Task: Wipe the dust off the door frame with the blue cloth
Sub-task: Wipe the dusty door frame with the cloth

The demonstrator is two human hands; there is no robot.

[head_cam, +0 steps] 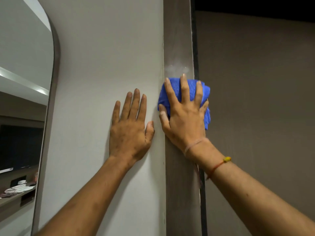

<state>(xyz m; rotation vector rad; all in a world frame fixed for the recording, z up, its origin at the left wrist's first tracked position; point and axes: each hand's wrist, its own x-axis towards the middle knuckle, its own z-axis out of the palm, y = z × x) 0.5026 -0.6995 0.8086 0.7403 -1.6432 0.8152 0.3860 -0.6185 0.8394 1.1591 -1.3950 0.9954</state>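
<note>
The door frame (179,40) is a grey-brown upright strip running top to bottom through the middle. A bunched blue cloth (192,92) is pressed flat against it under my right hand (185,116), fingers spread over the cloth. A pale smear of dust (176,68) shows on the frame just above the cloth. My left hand (129,128) lies flat with fingers apart on the white wall (105,57) left of the frame, holding nothing.
A brown door (259,99) fills the right side beyond a dark gap (196,48). At the far left stands an arched mirror (22,99), reflecting a shelf with pale cloths.
</note>
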